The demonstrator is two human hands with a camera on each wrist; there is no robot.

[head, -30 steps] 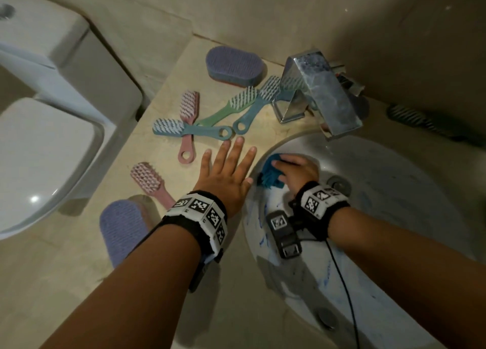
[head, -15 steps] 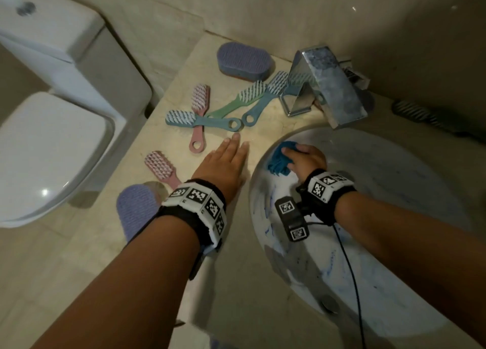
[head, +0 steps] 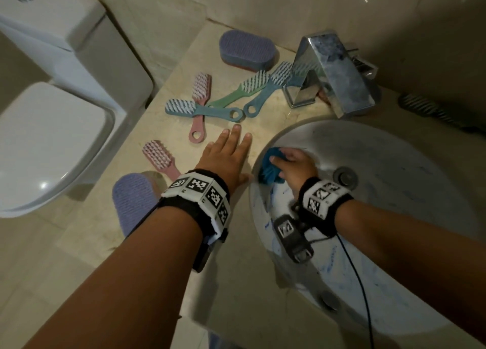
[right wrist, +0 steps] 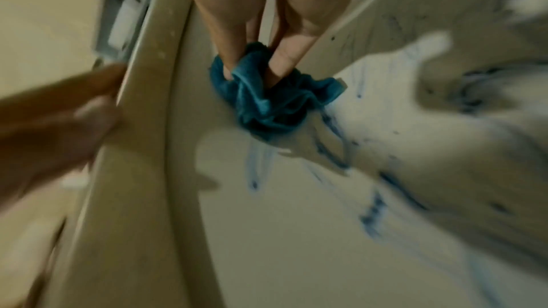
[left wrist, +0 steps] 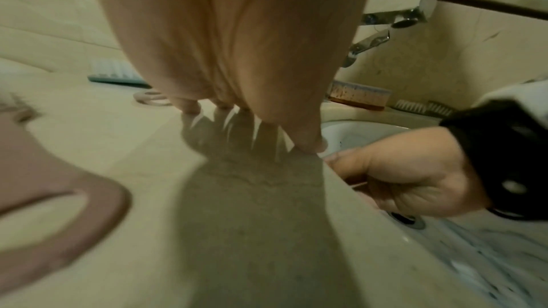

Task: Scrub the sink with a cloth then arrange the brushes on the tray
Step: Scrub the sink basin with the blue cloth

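Toilet (head: 44,138) far left. Sink (head: 394,217) (blue smears inside) set in the desk (head: 86,243); faucet (head: 334,75) behind it. Left hand (head: 226,156) flat on desk, fingers straight, grip holding nothing, thumb at sink rim. Right hand (head: 294,168) grip bunched round blue cloth (head: 271,168), pressed on the sink's left inner wall. Brushes (head: 210,104) loose on desk beyond the left hand.
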